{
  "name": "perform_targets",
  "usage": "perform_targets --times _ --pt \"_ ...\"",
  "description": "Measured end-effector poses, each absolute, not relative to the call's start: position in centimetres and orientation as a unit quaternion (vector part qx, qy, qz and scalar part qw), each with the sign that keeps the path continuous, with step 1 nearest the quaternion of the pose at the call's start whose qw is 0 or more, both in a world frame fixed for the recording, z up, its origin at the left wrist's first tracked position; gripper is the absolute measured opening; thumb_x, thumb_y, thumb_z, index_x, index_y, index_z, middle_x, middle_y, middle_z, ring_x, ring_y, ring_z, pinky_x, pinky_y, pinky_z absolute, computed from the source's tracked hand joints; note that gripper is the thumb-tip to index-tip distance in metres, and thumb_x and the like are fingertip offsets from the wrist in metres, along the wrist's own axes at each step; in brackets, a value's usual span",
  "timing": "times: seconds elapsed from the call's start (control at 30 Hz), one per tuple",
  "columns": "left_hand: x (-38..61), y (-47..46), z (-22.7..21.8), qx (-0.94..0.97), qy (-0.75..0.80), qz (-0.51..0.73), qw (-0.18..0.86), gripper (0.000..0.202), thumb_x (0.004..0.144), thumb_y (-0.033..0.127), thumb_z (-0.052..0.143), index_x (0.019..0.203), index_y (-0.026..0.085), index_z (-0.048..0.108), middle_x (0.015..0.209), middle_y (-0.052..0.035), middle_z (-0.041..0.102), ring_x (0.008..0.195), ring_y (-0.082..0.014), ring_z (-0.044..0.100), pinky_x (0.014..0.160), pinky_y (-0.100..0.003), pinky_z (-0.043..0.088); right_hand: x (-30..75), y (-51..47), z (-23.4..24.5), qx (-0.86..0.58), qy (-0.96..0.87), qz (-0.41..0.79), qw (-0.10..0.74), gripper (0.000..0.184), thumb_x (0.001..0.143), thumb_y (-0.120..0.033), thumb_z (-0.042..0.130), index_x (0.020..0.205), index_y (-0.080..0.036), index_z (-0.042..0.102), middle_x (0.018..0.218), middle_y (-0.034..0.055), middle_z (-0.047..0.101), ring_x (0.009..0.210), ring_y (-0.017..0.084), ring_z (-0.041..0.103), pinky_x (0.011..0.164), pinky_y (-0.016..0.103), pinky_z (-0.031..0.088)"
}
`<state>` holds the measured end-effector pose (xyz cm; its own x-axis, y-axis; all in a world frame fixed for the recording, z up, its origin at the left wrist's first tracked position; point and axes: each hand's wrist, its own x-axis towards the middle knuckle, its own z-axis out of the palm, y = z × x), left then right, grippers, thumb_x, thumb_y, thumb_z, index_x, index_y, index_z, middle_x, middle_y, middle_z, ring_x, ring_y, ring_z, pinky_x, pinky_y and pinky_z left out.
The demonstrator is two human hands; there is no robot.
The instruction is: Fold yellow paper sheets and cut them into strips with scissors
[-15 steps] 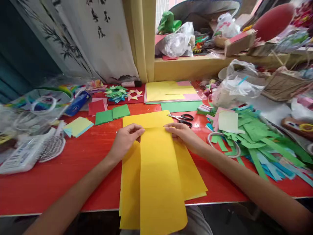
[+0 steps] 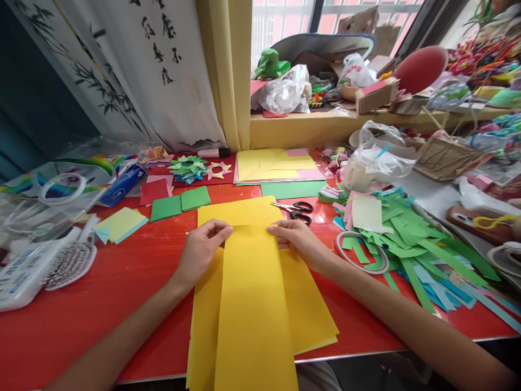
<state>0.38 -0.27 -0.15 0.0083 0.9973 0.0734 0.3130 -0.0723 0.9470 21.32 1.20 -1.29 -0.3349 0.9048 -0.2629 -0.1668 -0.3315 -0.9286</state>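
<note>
A long yellow paper strip (image 2: 252, 304) lies down the middle of a wider stack of yellow sheets (image 2: 309, 304) on the red table (image 2: 122, 282). My left hand (image 2: 201, 251) pinches the strip's top left corner with curled fingers. My right hand (image 2: 297, 241) pinches the top right corner. Both hands press the strip's far edge against the sheet underneath. The strip's near end hangs over the table's front edge.
Black-handled scissors (image 2: 297, 210) lie just beyond my right hand. A heap of green and blue paper strips (image 2: 411, 239) and a tape ring (image 2: 360, 255) fill the right. Green squares (image 2: 179, 203), folded paper stars (image 2: 191, 167), a yellow-pink sheet stack (image 2: 277, 165) and plastic bags (image 2: 52, 190) sit behind and left.
The view has tilted up a little, so everything sits lower in the frame. Both hands keep their hold on the strip's top corners; the paper has not visibly shifted.
</note>
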Motion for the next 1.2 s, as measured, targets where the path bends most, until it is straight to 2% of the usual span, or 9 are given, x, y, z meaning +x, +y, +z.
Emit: perform_targets --times 0.33,0.43,0.57,0.77,0.97,1.2 --pt "0.5 0.0 -0.3 0.590 0.545 0.435 0.408 0.020 0.073 0.038 0.059 0.075 0.018 0.059 0.072 0.0006 0.059 0.065 -0.0124 0.053 0.061 -0.022 0.044 21.5 1.2 -0.9 -0.434 -0.496 0.617 0.430 0.018 0.071 -0.032 0.061 0.071 -0.014 0.059 0.070 0.0022 0.061 0.066 0.013 0.059 0.063 0.026 0.046" --pt "0.3 0.0 -0.3 0.602 0.557 0.436 0.371 0.020 0.074 0.038 0.057 0.076 0.018 0.058 0.073 0.0006 0.059 0.067 -0.0128 0.054 0.062 -0.022 0.043 21.4 1.1 -0.9 -0.443 -0.465 0.645 0.415 0.021 0.069 -0.034 0.064 0.065 -0.015 0.057 0.065 0.0006 0.060 0.061 0.011 0.058 0.059 0.023 0.045" --pt "0.1 0.0 -0.2 0.625 0.557 0.422 0.348 0.019 0.074 0.037 0.057 0.076 0.018 0.058 0.072 0.0015 0.058 0.066 -0.0117 0.053 0.062 -0.021 0.041 20.8 0.9 -1.1 -0.434 -0.429 0.701 0.369 0.021 0.067 -0.036 0.066 0.067 -0.016 0.060 0.071 0.0042 0.064 0.065 0.015 0.061 0.058 0.024 0.046" --pt "-0.2 0.5 -0.6 0.604 0.549 0.431 0.384 0.021 0.072 0.038 0.059 0.075 0.017 0.058 0.072 0.0008 0.058 0.066 -0.0123 0.052 0.061 -0.021 0.042 20.2 0.5 -1.5 -0.404 -0.417 0.710 0.398 0.019 0.067 -0.033 0.065 0.067 -0.015 0.059 0.072 0.0056 0.065 0.065 0.017 0.061 0.060 0.027 0.047" --pt "-0.2 0.9 -1.1 0.574 0.544 0.438 0.429 0.024 0.070 0.039 0.060 0.076 0.017 0.058 0.072 -0.0003 0.058 0.065 -0.0132 0.053 0.060 -0.022 0.043 20.3 0.3 -1.7 -0.390 -0.427 0.698 0.422 0.022 0.071 -0.036 0.062 0.077 -0.015 0.060 0.079 0.0064 0.065 0.076 0.019 0.061 0.067 0.028 0.046" --pt "-0.3 1.0 -0.7 0.616 0.527 0.392 0.435 0.025 0.074 0.042 0.054 0.078 0.018 0.056 0.070 0.0008 0.055 0.063 -0.0125 0.052 0.060 -0.023 0.041 20.4 0.2 -2.3 -0.386 -0.421 0.684 0.453 0.027 0.076 -0.042 0.054 0.076 -0.015 0.057 0.075 0.0044 0.063 0.067 0.016 0.059 0.064 0.027 0.044"
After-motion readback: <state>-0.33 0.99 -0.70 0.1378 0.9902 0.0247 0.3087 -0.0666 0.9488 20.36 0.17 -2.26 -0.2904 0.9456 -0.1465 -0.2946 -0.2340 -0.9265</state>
